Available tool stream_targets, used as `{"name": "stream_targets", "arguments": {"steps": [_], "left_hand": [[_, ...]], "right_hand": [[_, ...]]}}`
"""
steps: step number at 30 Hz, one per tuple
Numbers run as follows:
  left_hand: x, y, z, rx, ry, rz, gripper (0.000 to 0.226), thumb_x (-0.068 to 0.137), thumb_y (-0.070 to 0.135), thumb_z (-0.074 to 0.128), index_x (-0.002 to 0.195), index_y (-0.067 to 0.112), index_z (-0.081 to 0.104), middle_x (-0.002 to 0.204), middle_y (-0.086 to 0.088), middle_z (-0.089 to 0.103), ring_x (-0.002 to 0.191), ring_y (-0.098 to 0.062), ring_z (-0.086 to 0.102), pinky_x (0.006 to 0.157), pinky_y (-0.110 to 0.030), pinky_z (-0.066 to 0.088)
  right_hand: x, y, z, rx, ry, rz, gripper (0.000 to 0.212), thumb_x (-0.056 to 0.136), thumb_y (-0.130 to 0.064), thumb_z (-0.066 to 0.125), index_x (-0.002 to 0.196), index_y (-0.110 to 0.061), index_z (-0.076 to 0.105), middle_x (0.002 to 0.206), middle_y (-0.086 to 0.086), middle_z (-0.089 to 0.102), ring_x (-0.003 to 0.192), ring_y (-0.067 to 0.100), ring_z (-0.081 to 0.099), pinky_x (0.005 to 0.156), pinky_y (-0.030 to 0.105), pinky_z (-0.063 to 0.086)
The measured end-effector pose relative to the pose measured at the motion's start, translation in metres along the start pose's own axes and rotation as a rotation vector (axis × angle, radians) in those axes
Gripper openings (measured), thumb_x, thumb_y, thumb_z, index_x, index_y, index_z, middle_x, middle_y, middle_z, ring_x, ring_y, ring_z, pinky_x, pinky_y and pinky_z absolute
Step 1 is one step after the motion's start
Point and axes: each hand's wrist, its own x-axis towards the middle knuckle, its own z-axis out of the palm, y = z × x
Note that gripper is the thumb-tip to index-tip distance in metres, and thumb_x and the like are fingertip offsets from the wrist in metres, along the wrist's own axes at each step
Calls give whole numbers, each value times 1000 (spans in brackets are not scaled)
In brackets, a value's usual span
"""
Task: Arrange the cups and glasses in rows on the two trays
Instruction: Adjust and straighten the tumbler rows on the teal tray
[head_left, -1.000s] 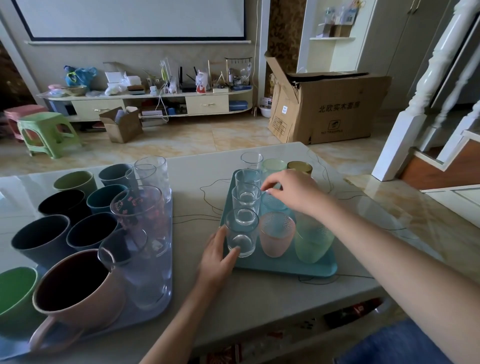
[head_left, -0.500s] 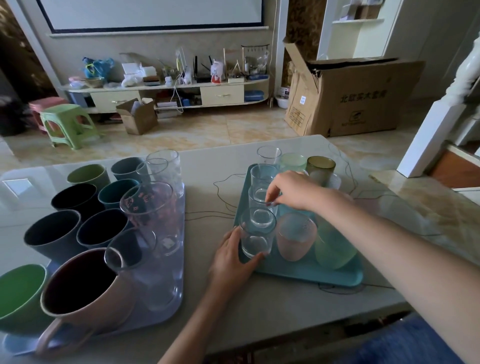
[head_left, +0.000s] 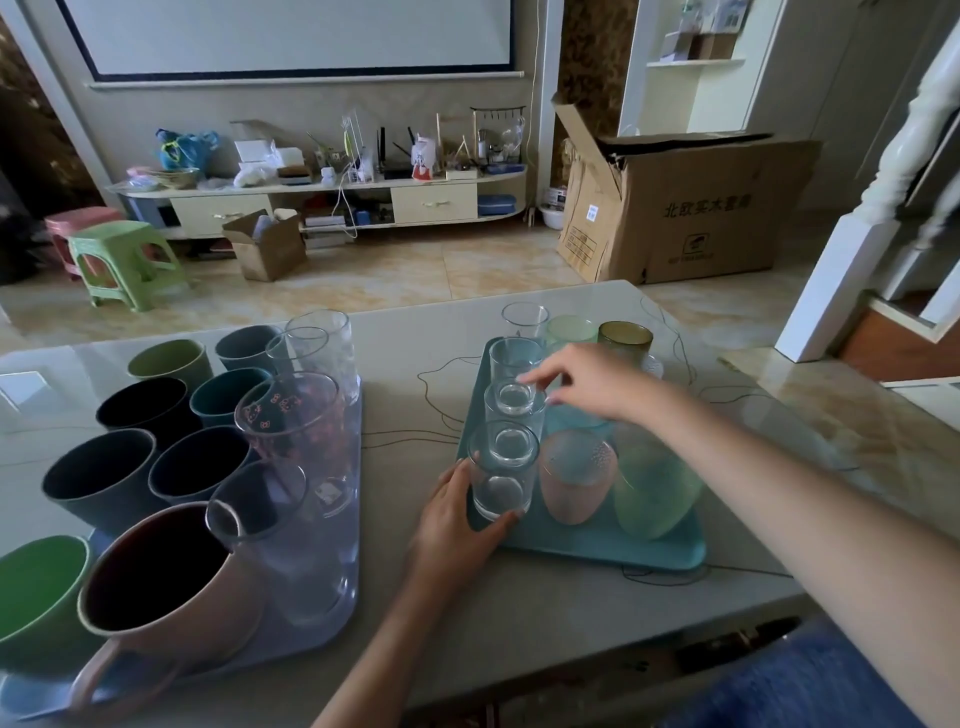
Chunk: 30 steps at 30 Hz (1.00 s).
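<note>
A teal tray (head_left: 597, 545) on the right holds a row of clear glasses, a pink frosted glass (head_left: 574, 480) and a green frosted glass (head_left: 652, 493). My left hand (head_left: 457, 514) wraps the nearest clear glass (head_left: 501, 475) at the tray's front left. My right hand (head_left: 587, 382) pinches the rim of the second clear glass (head_left: 511, 402). A pale blue tray (head_left: 332, 613) on the left carries several dark cups, a pink mug (head_left: 161, 603) and tall clear glasses (head_left: 306, 431).
Behind the teal tray on the table stand a clear glass (head_left: 524, 319), a pale green glass (head_left: 571, 332) and an amber cup (head_left: 626, 338). A green bowl (head_left: 36, 587) sits at the far left. A cardboard box (head_left: 691, 208) and stools (head_left: 124, 260) are on the floor beyond.
My right hand's fingertips shifted left from over the middle of the tray onto the rim of the second clear glass. The left hand stays around the nearest glass. The camera view tilted up slightly.
</note>
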Motion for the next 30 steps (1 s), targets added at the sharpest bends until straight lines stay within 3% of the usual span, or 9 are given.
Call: {"name": "stream_targets", "arguments": {"steps": [3, 6, 9, 11, 14, 18, 26, 30], "left_hand": [[-1, 2, -1, -9, 11, 13, 58, 70, 48, 73, 117, 22, 53, 122, 11, 55, 113, 0, 47, 91, -13, 35], [0, 2, -2, -10, 14, 18, 53, 70, 47, 73, 113, 21, 54, 119, 12, 56, 111, -1, 48, 87, -10, 33], [0, 1, -2, -17, 0, 19, 58, 68, 55, 68, 115, 24, 53, 119, 11, 57, 113, -4, 50, 90, -16, 37], [-1, 2, -2, -17, 2, 13, 58, 70, 52, 70, 117, 25, 53, 121, 10, 56, 115, -5, 49, 91, -16, 35], [-1, 2, -3, -14, 12, 9, 60, 72, 46, 73, 122, 23, 51, 125, 8, 54, 118, -6, 48, 93, -15, 33], [-1, 3, -3, -14, 4, 9, 62, 72, 45, 73, 125, 21, 50, 128, 7, 53, 120, -7, 47, 94, -13, 31], [-1, 2, -3, -12, -17, -3, 72, 65, 63, 61, 124, 24, 49, 127, 8, 53, 119, -6, 47, 93, -16, 34], [-1, 3, -2, -8, -1, 4, 64, 71, 52, 69, 124, 24, 49, 127, 10, 52, 119, -6, 47, 93, -15, 32]], "right_hand": [[-10, 24, -29, 78, 144, 97, 25, 83, -6, 68, 99, -24, 75, 95, -7, 72, 81, 6, 62, 84, 27, 51], [-24, 42, -32, 82, 54, 181, 21, 82, -9, 69, 85, -28, 77, 83, -11, 72, 78, 1, 64, 81, 26, 54], [-29, 43, -16, 36, -143, 184, 18, 84, -11, 68, 94, -24, 76, 88, -10, 71, 75, -4, 60, 64, 12, 44], [-28, 42, -9, 3, -178, 155, 19, 84, -11, 68, 99, -20, 75, 93, -7, 71, 78, -1, 60, 62, 7, 38], [-26, 42, -3, -4, -165, 130, 19, 84, -8, 68, 98, -18, 75, 100, -1, 72, 90, 9, 64, 75, 14, 44], [-24, 42, 2, -15, -139, 109, 19, 83, -6, 69, 96, -18, 75, 99, 1, 73, 92, 12, 65, 87, 25, 50], [-26, 46, 4, 17, -96, 93, 19, 82, -5, 69, 94, -18, 76, 96, -1, 74, 87, 9, 65, 84, 22, 49], [-27, 47, 6, 24, -72, 90, 19, 82, -4, 69, 94, -18, 76, 95, -1, 74, 83, 7, 64, 79, 18, 45]]}}
